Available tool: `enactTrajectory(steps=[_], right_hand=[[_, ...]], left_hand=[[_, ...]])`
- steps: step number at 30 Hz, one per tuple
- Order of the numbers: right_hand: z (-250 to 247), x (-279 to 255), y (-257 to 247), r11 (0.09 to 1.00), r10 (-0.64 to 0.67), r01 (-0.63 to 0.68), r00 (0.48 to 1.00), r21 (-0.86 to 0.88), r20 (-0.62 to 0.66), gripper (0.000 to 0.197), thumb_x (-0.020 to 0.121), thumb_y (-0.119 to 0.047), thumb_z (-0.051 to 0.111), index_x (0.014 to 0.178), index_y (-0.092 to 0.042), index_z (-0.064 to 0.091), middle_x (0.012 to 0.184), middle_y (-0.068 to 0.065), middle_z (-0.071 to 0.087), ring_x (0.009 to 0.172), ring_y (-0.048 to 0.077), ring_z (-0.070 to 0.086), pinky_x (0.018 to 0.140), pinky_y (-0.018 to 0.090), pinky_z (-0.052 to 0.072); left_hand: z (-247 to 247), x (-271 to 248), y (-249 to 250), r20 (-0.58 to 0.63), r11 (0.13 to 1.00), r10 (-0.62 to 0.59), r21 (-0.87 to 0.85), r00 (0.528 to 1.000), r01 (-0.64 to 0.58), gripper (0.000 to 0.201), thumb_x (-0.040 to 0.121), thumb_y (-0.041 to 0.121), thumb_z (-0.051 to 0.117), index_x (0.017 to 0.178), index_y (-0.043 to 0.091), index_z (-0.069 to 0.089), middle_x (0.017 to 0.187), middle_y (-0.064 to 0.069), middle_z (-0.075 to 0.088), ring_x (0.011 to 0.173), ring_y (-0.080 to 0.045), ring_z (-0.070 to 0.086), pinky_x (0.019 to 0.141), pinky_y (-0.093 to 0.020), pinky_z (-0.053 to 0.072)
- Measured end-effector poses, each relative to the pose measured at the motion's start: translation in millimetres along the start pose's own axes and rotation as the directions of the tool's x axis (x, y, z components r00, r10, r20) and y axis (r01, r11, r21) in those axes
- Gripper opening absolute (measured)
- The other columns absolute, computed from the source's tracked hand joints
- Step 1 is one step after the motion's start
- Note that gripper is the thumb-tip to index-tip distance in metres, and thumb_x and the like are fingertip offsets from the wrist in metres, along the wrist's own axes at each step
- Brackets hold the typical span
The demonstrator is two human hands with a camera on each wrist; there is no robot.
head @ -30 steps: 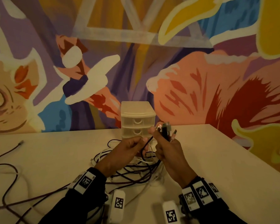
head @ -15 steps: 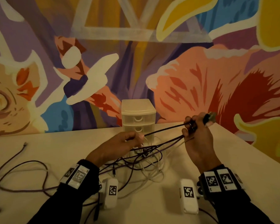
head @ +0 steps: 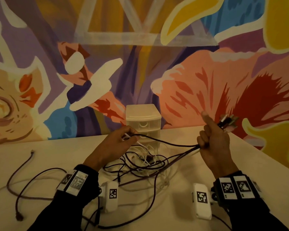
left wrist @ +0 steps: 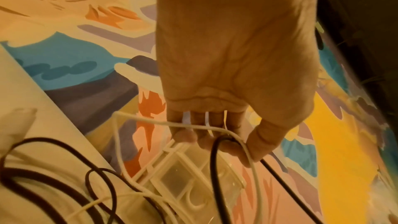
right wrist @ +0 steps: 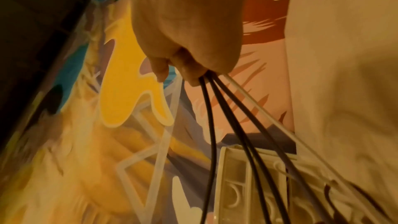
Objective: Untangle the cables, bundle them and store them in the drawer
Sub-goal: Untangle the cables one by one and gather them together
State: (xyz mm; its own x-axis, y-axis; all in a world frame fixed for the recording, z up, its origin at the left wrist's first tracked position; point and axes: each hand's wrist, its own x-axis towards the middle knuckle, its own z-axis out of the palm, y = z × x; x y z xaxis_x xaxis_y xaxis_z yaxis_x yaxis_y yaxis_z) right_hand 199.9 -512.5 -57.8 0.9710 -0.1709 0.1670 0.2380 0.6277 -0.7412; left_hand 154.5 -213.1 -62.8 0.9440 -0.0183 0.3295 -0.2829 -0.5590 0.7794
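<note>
A tangle of dark and white cables (head: 140,164) lies on the table in front of a small translucent drawer unit (head: 143,121). My right hand (head: 213,139) grips a bunch of cable ends, held up to the right; the plugs (head: 227,123) stick out past the fist and the index finger points up. In the right wrist view several dark strands and a white one (right wrist: 217,108) run down from the fist. My left hand (head: 122,139) pinches a dark cable and a white cable (left wrist: 224,135) just in front of the drawers.
One long dark cable (head: 18,177) loops loose over the left of the table, its plug (head: 19,218) near the front edge. The painted wall stands right behind the drawer unit. The table's right edge (head: 265,157) runs diagonally just beyond my right hand.
My right hand has swung out to the right with the plug ends, pulling the strands taut out of the pile. The left hand has stayed by the drawers, holding its cables.
</note>
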Motion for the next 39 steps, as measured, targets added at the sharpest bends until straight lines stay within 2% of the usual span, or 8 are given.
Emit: enactTrajectory(steps=[4,9,12,17,24,31,34,39], right_hand=[[10,-13,5,0.883,0.102,-0.023,0.984,-0.469,0.144,0.023,0.090,-0.029,0.087,0.096,-0.014,0.071,0.057,-0.010,0.031,0.046,0.009,0.026,0.044,0.027,0.024],[30,-41,28,0.564,0.394,0.084,0.847,-0.822,0.357,0.042,0.080,-0.055,0.091,0.099,-0.019,0.081,0.054,-0.014,0.052,0.047,0.001,0.046,0.048,0.020,0.036],[33,-45,32,0.600,0.380,0.136,0.819,-0.788,0.430,0.032,0.087,-0.042,0.089,0.104,-0.016,0.081,0.052,-0.016,0.049,0.045,0.000,0.043,0.047,0.016,0.034],[27,-26,29,0.902,0.004,0.079,0.981,-0.425,0.192,0.016,0.091,-0.032,0.086,0.095,-0.019,0.077,0.058,-0.009,0.034,0.051,0.012,0.026,0.050,0.031,0.023],[21,-18,13,0.980,-0.147,0.140,0.989,-0.141,-0.037,0.019,0.095,-0.021,0.083,0.080,-0.030,0.076,0.064,-0.008,0.038,0.048,0.008,0.024,0.047,0.027,0.024],[1,-5,33,0.795,-0.117,0.060,0.992,-0.603,-0.056,0.041,0.084,-0.034,0.092,0.117,-0.016,0.075,0.073,-0.014,0.062,0.056,0.008,0.047,0.062,0.032,0.040],[17,-18,34,0.750,0.009,0.034,0.998,-0.660,0.061,0.029,0.081,-0.044,0.092,0.095,-0.022,0.080,0.052,-0.018,0.060,0.047,0.001,0.050,0.061,0.028,0.039],[26,-30,49,0.697,0.211,-0.051,0.968,-0.715,0.136,0.040,0.081,-0.064,0.084,0.084,-0.025,0.086,0.053,-0.007,0.035,0.043,0.009,0.033,0.051,0.030,0.029]], left_hand=[[-5,-3,9,-0.129,0.989,0.084,-0.108,0.988,-0.098,0.013,0.100,0.027,0.074,0.108,0.035,0.081,0.108,0.020,0.077,0.103,-0.003,0.068,0.096,-0.025,0.052],[5,-4,23,-0.174,0.975,0.160,-0.125,0.972,-0.183,0.019,0.097,0.018,0.077,0.110,0.030,0.084,0.113,0.019,0.080,0.109,-0.006,0.072,0.103,-0.032,0.055],[4,-4,18,-0.174,0.979,0.140,-0.120,0.975,-0.162,0.020,0.097,0.019,0.077,0.111,0.031,0.084,0.111,0.019,0.080,0.105,-0.006,0.072,0.100,-0.032,0.057],[1,-1,2,-0.172,0.979,0.004,-0.201,0.985,-0.039,0.011,0.094,0.035,0.081,0.095,0.024,0.083,0.078,0.010,0.074,0.073,-0.002,0.063,0.071,-0.015,0.051],[5,-4,-8,0.168,0.999,0.000,-0.051,0.986,0.009,0.025,0.105,0.038,0.065,0.103,0.016,0.076,0.103,0.000,0.075,0.086,-0.002,0.063,0.078,-0.010,0.051],[12,0,-12,-0.061,1.000,0.018,-0.022,0.998,-0.019,0.018,0.102,0.032,0.072,0.095,0.016,0.072,0.086,0.004,0.079,0.079,-0.013,0.066,0.078,-0.031,0.053],[19,-4,-1,-0.109,0.996,0.087,-0.027,0.990,-0.090,0.016,0.097,0.031,0.079,0.092,0.016,0.076,0.085,0.004,0.079,0.073,0.001,0.064,0.070,-0.012,0.047],[33,-6,8,-0.024,0.992,0.124,-0.026,0.992,-0.125,0.011,0.092,0.033,0.083,0.090,0.022,0.080,0.088,0.006,0.079,0.072,0.002,0.062,0.068,-0.010,0.045]])
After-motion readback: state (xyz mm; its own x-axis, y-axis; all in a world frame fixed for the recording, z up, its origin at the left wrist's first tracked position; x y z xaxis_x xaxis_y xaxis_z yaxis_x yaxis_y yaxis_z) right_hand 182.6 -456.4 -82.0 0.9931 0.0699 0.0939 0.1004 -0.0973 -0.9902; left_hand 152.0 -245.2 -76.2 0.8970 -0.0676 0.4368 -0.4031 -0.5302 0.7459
